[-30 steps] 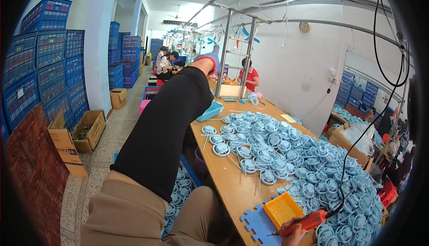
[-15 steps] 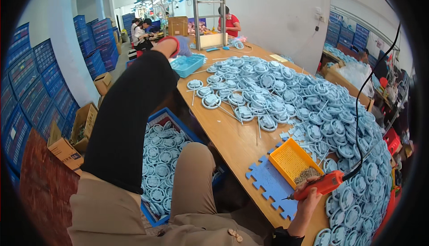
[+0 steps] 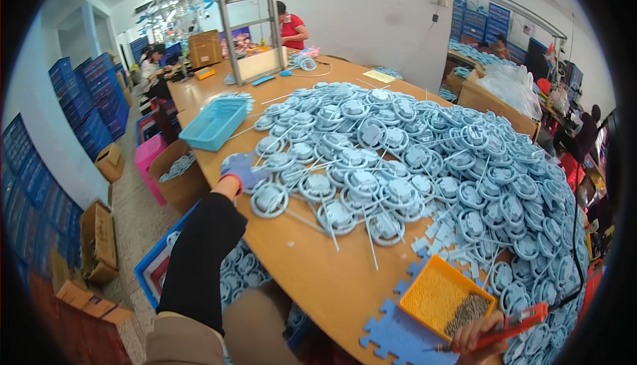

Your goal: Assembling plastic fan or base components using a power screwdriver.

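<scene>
My left hand [image 3: 243, 171], in a purple-grey glove, is at the left edge of a heap of light blue plastic parts [image 3: 398, 146]. Its fingers reach out over the nearest parts, and their tips are partly lost among them. These parts are round rings with a flat centre, some with a thin stick. At the lower right, my right hand [image 3: 476, 340] is wrapped round a red electric screwdriver [image 3: 514, 325], its bit pointing left over a blue foam mat [image 3: 391, 335]. Beside that hand, a yellow tray [image 3: 424, 289] holds small screws [image 3: 470, 312].
A teal basket [image 3: 213, 123] stands on the wooden table [image 3: 318, 265] beyond my left hand. A metal ladder-like frame [image 3: 249, 26] rises at the table's far end. Below the left edge sit a blue crate [image 3: 152, 262] of parts and a cardboard box [image 3: 174, 179]. Other people work farther off.
My left hand has come back from beside the teal basket to the left edge of the heap. The view has shifted; my right hand still holds the screwdriver, now lower in the picture.
</scene>
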